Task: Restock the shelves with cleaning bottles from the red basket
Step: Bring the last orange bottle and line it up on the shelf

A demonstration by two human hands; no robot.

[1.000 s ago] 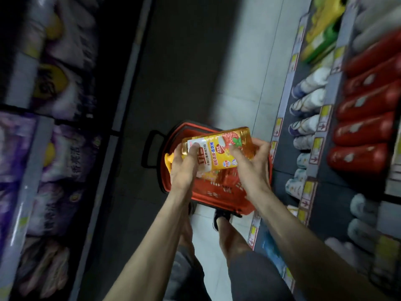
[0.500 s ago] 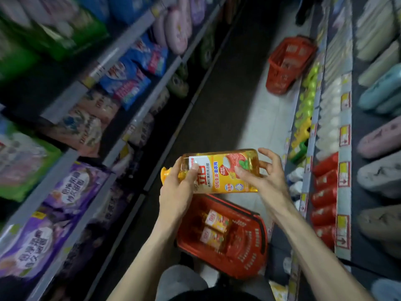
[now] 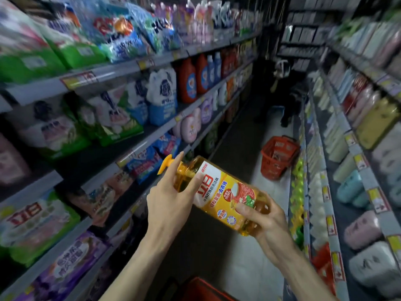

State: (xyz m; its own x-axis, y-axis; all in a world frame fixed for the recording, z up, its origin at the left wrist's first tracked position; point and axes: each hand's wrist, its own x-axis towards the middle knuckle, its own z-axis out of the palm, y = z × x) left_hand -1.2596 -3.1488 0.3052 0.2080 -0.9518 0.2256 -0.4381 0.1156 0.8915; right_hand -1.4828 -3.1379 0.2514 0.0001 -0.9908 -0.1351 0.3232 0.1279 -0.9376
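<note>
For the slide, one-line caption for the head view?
Both hands, left hand and right hand, hold a yellow bottle sideways in a store aisle, a red basket on the floor ahead.

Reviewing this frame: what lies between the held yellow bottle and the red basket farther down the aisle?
Only bare aisle floor separates the yellow bottle from the far red basket, as the head view shows.

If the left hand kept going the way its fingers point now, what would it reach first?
The left hand grips the yellow detergent bottle near its neck, fingers pointing up and slightly right. Extended, that line probably meets the bagged products on the left shelf first, though depth is unclear and it may pass along the aisle.
</note>
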